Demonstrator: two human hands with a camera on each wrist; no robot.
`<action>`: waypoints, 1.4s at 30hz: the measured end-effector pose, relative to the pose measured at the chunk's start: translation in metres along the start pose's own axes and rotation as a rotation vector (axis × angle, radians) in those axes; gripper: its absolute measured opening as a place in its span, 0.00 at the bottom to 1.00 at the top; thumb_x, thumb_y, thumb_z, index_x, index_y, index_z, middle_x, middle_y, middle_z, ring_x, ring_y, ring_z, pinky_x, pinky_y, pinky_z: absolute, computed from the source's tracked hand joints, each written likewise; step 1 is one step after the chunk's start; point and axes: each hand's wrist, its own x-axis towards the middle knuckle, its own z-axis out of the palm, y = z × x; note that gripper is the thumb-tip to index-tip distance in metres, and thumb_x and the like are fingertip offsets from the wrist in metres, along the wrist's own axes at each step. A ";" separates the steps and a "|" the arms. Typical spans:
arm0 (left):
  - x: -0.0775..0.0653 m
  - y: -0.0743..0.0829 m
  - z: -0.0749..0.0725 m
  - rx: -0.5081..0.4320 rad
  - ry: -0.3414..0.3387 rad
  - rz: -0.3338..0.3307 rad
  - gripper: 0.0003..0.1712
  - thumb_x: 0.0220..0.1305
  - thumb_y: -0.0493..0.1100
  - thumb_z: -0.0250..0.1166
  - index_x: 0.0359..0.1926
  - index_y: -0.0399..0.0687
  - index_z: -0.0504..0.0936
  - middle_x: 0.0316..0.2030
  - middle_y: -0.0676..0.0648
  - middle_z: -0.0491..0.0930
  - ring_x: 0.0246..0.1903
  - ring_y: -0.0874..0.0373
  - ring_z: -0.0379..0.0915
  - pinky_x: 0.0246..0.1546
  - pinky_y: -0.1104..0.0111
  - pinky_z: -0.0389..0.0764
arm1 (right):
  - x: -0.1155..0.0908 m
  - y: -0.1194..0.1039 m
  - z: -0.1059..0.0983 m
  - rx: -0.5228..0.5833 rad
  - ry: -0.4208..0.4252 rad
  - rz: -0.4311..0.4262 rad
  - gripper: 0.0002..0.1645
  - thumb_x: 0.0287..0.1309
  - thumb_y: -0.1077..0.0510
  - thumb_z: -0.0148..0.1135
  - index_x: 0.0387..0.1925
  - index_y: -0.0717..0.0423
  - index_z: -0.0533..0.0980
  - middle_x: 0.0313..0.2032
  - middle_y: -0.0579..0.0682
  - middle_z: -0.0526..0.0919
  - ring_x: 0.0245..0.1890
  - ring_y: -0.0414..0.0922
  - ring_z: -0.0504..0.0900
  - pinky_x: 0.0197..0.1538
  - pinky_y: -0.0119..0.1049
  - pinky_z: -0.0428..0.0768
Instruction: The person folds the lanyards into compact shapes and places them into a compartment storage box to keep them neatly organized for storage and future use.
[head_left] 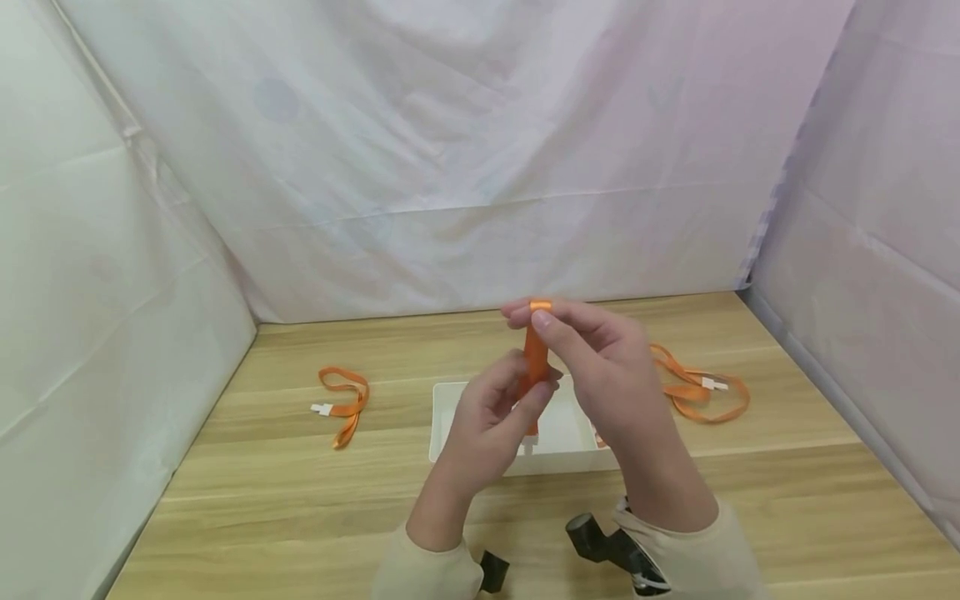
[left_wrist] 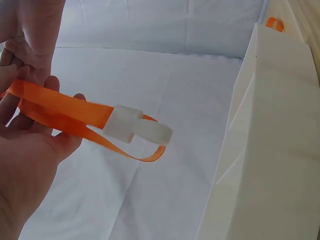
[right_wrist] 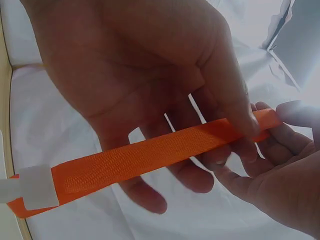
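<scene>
Both hands hold an orange lanyard [head_left: 536,358] with a white plastic clip [left_wrist: 127,125], above a white tray [head_left: 562,462]. My right hand [head_left: 615,367] is the higher one; its thumb and fingers pinch the folded upper end of the strap. Lower down, my left hand [head_left: 480,433] pinches the strap between thumb and fingers. Folded layers of strap run from the left hand to the clip, which hangs at the bottom, as the left wrist view shows. In the right wrist view the strap [right_wrist: 135,160] lies flat across the left hand's fingers.
One orange lanyard [head_left: 348,408] with a white clip lies on the wooden table [head_left: 300,500] left of the tray; another lanyard [head_left: 697,396] lies to the right. Something orange and white [head_left: 600,439] shows partly inside the tray's right end. White cloth [head_left: 450,167] encloses the table's back and sides.
</scene>
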 end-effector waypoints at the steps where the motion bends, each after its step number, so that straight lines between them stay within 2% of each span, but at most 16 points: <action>1: 0.000 -0.001 0.000 0.002 -0.004 -0.003 0.06 0.77 0.28 0.58 0.49 0.32 0.80 0.41 0.35 0.78 0.30 0.53 0.72 0.34 0.71 0.80 | 0.000 0.000 0.000 0.001 0.000 0.001 0.13 0.77 0.61 0.59 0.47 0.63 0.87 0.49 0.46 0.93 0.62 0.49 0.85 0.65 0.39 0.80; 3: -0.001 -0.003 0.001 0.017 -0.012 -0.010 0.07 0.77 0.28 0.57 0.51 0.33 0.79 0.43 0.34 0.78 0.33 0.53 0.71 0.33 0.72 0.78 | 0.000 0.000 0.000 0.004 0.000 0.004 0.13 0.76 0.61 0.59 0.47 0.64 0.87 0.49 0.45 0.93 0.62 0.49 0.85 0.66 0.39 0.79; 6: -0.002 -0.004 0.002 0.063 -0.016 -0.018 0.08 0.78 0.28 0.56 0.51 0.35 0.80 0.46 0.34 0.79 0.40 0.54 0.74 0.40 0.70 0.81 | 0.000 -0.001 0.000 0.004 0.000 0.001 0.13 0.76 0.61 0.59 0.47 0.63 0.87 0.48 0.45 0.93 0.62 0.49 0.85 0.66 0.38 0.79; 10: -0.002 -0.006 0.002 0.126 -0.019 -0.002 0.09 0.79 0.29 0.54 0.50 0.37 0.81 0.40 0.37 0.80 0.35 0.52 0.75 0.40 0.68 0.81 | 0.000 -0.001 -0.001 -0.001 0.009 -0.005 0.12 0.77 0.60 0.60 0.46 0.61 0.88 0.48 0.48 0.93 0.62 0.49 0.85 0.64 0.37 0.80; 14: -0.004 -0.007 0.003 0.104 -0.036 -0.006 0.10 0.80 0.29 0.53 0.50 0.36 0.80 0.38 0.36 0.82 0.35 0.48 0.78 0.42 0.66 0.83 | 0.000 -0.002 -0.002 -0.006 0.016 0.004 0.12 0.76 0.60 0.60 0.46 0.58 0.88 0.49 0.51 0.93 0.61 0.48 0.85 0.63 0.37 0.80; 16: -0.005 -0.008 0.004 0.085 -0.043 -0.008 0.10 0.80 0.29 0.52 0.50 0.36 0.80 0.43 0.36 0.82 0.37 0.47 0.78 0.42 0.65 0.85 | 0.000 -0.001 -0.002 -0.008 0.015 0.008 0.12 0.76 0.60 0.60 0.46 0.57 0.89 0.49 0.53 0.93 0.61 0.48 0.85 0.63 0.36 0.80; 21: -0.006 -0.009 0.006 0.086 -0.030 -0.014 0.10 0.79 0.29 0.53 0.49 0.36 0.81 0.46 0.36 0.75 0.36 0.49 0.73 0.36 0.68 0.81 | 0.000 0.000 -0.002 0.001 0.008 -0.021 0.12 0.76 0.61 0.60 0.45 0.57 0.89 0.48 0.52 0.93 0.61 0.48 0.86 0.63 0.36 0.81; 26: -0.008 -0.009 0.006 0.127 -0.014 -0.017 0.09 0.78 0.30 0.56 0.48 0.36 0.84 0.49 0.37 0.73 0.47 0.53 0.70 0.40 0.70 0.81 | 0.001 0.001 -0.004 0.004 0.007 -0.042 0.12 0.76 0.62 0.59 0.45 0.58 0.89 0.48 0.51 0.93 0.61 0.48 0.85 0.64 0.36 0.80; 32: -0.010 -0.013 0.006 0.173 -0.044 0.060 0.09 0.78 0.29 0.56 0.47 0.37 0.84 0.41 0.38 0.83 0.42 0.51 0.80 0.45 0.65 0.86 | 0.001 0.000 -0.004 -0.005 0.024 -0.041 0.12 0.76 0.62 0.59 0.45 0.58 0.89 0.47 0.52 0.93 0.61 0.48 0.85 0.64 0.37 0.79; 35: -0.011 -0.014 0.005 0.162 -0.057 0.056 0.09 0.78 0.29 0.57 0.46 0.37 0.84 0.38 0.38 0.86 0.39 0.51 0.83 0.43 0.65 0.87 | 0.001 -0.001 -0.005 -0.007 0.041 -0.028 0.12 0.76 0.61 0.60 0.44 0.55 0.89 0.46 0.50 0.93 0.60 0.48 0.85 0.64 0.37 0.80; 38: -0.012 -0.014 0.005 0.151 -0.055 0.033 0.09 0.78 0.30 0.57 0.45 0.37 0.84 0.37 0.38 0.86 0.37 0.53 0.82 0.38 0.66 0.86 | 0.001 -0.001 -0.005 -0.005 0.049 -0.027 0.12 0.76 0.60 0.60 0.44 0.55 0.89 0.46 0.50 0.93 0.60 0.49 0.86 0.64 0.38 0.80; 42: -0.014 -0.015 0.005 0.151 -0.047 0.000 0.10 0.79 0.31 0.57 0.44 0.37 0.85 0.39 0.38 0.86 0.40 0.53 0.82 0.42 0.65 0.87 | 0.001 0.000 -0.006 -0.006 0.046 -0.033 0.12 0.76 0.61 0.60 0.44 0.56 0.89 0.46 0.51 0.93 0.60 0.48 0.86 0.64 0.38 0.79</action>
